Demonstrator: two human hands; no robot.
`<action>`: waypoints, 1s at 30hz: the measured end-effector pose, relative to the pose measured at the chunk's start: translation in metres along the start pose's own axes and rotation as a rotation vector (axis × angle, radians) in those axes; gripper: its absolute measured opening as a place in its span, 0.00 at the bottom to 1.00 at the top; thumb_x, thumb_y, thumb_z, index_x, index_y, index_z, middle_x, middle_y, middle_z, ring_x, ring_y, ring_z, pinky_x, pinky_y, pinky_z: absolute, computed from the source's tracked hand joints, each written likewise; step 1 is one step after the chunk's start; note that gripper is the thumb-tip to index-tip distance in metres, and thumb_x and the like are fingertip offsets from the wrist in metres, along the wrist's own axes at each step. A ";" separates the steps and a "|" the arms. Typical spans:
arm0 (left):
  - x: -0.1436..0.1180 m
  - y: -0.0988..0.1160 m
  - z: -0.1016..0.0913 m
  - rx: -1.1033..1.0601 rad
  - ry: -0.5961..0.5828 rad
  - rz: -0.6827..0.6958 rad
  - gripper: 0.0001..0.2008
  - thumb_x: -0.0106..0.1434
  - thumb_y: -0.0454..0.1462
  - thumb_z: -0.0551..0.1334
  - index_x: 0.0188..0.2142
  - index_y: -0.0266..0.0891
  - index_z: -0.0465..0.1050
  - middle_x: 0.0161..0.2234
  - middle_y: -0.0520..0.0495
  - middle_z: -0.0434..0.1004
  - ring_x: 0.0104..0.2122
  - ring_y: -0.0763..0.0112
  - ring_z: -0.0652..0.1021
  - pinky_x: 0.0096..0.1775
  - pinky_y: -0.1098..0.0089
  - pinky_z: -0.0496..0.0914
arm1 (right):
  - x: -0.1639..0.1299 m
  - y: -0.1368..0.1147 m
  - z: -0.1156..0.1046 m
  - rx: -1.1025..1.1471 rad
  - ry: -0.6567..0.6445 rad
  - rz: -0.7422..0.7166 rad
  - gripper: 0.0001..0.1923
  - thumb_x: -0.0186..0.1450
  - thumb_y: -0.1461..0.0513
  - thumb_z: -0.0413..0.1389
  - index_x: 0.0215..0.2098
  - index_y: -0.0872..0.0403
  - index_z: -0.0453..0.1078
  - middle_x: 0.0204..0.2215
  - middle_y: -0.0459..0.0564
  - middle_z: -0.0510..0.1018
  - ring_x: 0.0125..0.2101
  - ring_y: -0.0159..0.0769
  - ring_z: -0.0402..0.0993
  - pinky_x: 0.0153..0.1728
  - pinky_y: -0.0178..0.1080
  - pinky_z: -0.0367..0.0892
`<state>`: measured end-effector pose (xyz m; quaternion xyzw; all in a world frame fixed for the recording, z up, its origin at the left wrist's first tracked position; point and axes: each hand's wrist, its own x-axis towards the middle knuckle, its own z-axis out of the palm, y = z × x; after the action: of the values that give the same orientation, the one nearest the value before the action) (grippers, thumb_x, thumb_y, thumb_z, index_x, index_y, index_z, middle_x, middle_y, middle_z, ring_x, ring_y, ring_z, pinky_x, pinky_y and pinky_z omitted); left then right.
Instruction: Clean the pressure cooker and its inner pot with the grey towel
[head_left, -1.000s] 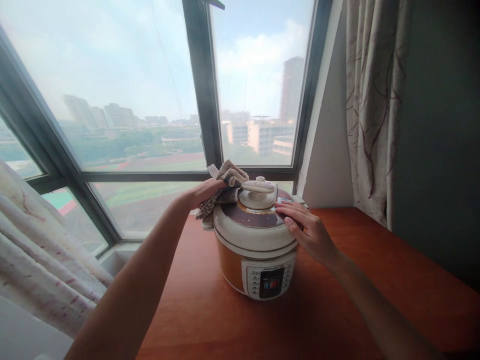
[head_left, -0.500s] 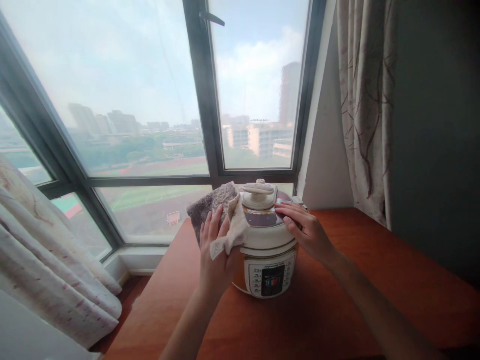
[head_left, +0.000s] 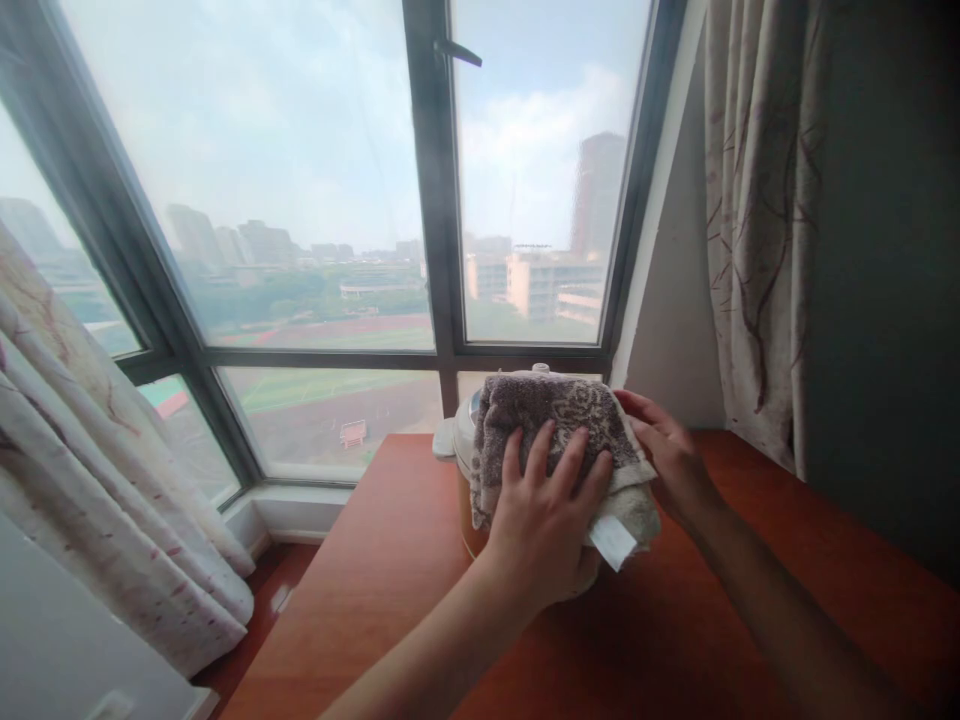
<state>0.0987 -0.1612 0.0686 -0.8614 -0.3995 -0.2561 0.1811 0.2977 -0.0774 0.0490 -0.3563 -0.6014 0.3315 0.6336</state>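
A folded grey-brown towel with a pale pattern and a white label drapes over the front and top of an electric pressure cooker. My left hand lies on the towel with fingers spread, pressing it against the cooker; its thumb is hidden. At the cooker's right side, my right hand is curled at the towel's edge. Its fingertips are partly covered, so what they grip cannot be made out. The lid's knob pokes up behind the towel. Cloth and hand hide the control panel.
The cooker stands on a reddish-brown wooden table. Behind it are tall windows with a dark frame. Patterned curtains hang at the left and right. A white wall lies beyond the table's back right.
My left hand has moved the towel rightward from the cooker's left side across its lid and front. My right hand has shifted off the lid to the right side. The view has swung slightly left.
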 end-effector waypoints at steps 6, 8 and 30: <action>0.033 0.019 0.007 0.036 -0.043 0.093 0.38 0.60 0.47 0.61 0.67 0.38 0.58 0.67 0.33 0.58 0.63 0.36 0.60 0.60 0.35 0.53 | 0.002 -0.047 0.002 -0.424 0.037 -0.376 0.16 0.68 0.58 0.54 0.53 0.48 0.71 0.57 0.51 0.75 0.58 0.43 0.69 0.62 0.50 0.61; 0.042 0.022 0.012 0.030 -0.036 0.124 0.39 0.60 0.47 0.61 0.68 0.35 0.57 0.65 0.31 0.60 0.63 0.36 0.61 0.61 0.35 0.53 | -0.004 -0.061 0.011 -0.567 -0.110 -0.463 0.15 0.69 0.60 0.52 0.52 0.49 0.72 0.54 0.51 0.77 0.56 0.42 0.71 0.60 0.49 0.63; -0.041 -0.163 0.030 -0.891 0.653 -0.825 0.18 0.64 0.46 0.59 0.44 0.36 0.77 0.49 0.39 0.80 0.53 0.57 0.76 0.58 0.57 0.66 | -0.048 -0.057 0.135 -1.182 -0.385 -0.545 0.36 0.65 0.54 0.57 0.67 0.58 0.57 0.64 0.66 0.62 0.62 0.64 0.54 0.61 0.68 0.46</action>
<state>-0.0421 -0.0699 0.0381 -0.5100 -0.4762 -0.6904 -0.1913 0.1593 -0.1414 0.0756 -0.4130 -0.8520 -0.1670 0.2750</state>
